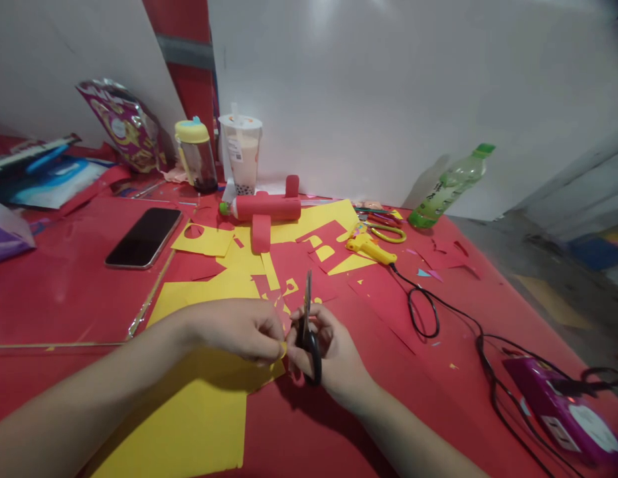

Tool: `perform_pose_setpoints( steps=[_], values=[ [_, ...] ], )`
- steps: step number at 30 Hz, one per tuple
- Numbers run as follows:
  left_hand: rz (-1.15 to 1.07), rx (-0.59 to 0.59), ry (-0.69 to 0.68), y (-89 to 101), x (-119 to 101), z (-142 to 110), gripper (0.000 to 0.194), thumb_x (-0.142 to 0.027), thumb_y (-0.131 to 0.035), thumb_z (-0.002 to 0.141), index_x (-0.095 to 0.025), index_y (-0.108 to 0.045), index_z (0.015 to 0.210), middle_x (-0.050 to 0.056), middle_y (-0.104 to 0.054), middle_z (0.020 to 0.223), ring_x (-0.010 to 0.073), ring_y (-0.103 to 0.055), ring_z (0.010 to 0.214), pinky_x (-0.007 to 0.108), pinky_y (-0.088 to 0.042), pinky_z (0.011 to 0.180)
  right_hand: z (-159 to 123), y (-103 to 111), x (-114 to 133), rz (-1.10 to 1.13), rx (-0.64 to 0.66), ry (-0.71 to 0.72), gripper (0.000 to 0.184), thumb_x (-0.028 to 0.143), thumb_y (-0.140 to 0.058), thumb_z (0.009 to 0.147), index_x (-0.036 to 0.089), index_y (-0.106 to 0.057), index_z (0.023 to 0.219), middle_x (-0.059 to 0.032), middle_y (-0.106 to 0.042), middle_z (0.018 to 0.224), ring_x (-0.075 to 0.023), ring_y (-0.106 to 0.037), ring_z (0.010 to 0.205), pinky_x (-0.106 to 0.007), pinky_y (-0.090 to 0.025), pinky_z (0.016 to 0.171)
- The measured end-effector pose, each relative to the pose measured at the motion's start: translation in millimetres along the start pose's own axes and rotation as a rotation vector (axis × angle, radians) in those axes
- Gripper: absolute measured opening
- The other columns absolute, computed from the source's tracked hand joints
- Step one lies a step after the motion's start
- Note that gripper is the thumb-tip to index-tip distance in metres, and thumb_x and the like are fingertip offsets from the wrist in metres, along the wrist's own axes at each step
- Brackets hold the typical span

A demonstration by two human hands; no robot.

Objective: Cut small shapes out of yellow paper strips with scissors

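My left hand [243, 330] is closed, pinching a small piece of yellow paper [283, 348] between thumb and fingers. Close beside it, my right hand [333, 355] is wrapped round a pair of scissors [313, 358] with black handles, the blades pointing up and away from me. The right fingertips almost meet the left ones at the yellow piece; whether they touch it I cannot tell. Beneath the left hand lies a large yellow sheet [204, 411]. Small red and yellow paper scraps [290, 287] are scattered just beyond both hands.
A red paper-wrapped bottle [276, 208] lies behind the scraps, near a yellow glue gun [371, 250] with a black cord. A phone [144, 238], lidded jar [196, 156], bubble tea cup [243, 156], tilted green bottle [451, 186] and purple power strip [562, 408] stand or lie around.
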State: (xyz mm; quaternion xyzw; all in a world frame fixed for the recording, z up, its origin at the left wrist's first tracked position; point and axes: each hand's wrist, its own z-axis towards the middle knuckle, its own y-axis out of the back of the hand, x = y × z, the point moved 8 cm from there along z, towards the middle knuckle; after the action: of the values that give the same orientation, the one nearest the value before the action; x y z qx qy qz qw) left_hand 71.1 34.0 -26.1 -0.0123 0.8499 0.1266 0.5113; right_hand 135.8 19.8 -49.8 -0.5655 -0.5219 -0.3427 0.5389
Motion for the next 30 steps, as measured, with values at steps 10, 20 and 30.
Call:
perform_pose_setpoints(
  steps=[10, 20, 30],
  values=[
    [0.106, -0.005, 0.0, -4.0, 0, 4, 0.016, -0.01, -0.038, 0.058, -0.015, -0.044, 0.044, -0.005, -0.036, 0.04, 0.0067, -0.03, 0.039, 0.019, -0.022, 0.039, -1, -3, -4, -0.021, 0.043, -0.054, 0.042, 0.017, -0.074, 0.051, 0.019, -0.044, 0.081, 0.0073, -0.049, 0.059, -0.0048, -0.044, 0.042, -0.018, -0.033, 0.042],
    [0.193, -0.317, -0.042, 19.9, -4, 5, 0.011, -0.018, -0.042, 0.07, -0.016, -0.044, 0.06, -0.005, -0.038, 0.054, 0.0069, -0.034, 0.048, 0.017, -0.027, 0.044, 2, 26, 9, 0.022, -0.303, 0.082, 0.036, 0.018, -0.069, 0.056, 0.02, -0.045, 0.084, 0.0066, -0.05, 0.058, -0.0059, -0.042, 0.044, -0.019, -0.034, 0.042],
    [0.268, -0.525, -0.07, 21.8, -10, 11, 0.027, -0.026, -0.038, 0.079, -0.012, -0.055, 0.064, -0.003, -0.046, 0.052, 0.0075, -0.04, 0.049, 0.018, -0.029, 0.046, -3, 38, 17, 0.02, -0.434, 0.186, 0.037, 0.022, -0.069, 0.057, 0.02, -0.046, 0.085, 0.0041, -0.052, 0.063, -0.0083, -0.047, 0.051, -0.022, -0.038, 0.049]
  ],
)
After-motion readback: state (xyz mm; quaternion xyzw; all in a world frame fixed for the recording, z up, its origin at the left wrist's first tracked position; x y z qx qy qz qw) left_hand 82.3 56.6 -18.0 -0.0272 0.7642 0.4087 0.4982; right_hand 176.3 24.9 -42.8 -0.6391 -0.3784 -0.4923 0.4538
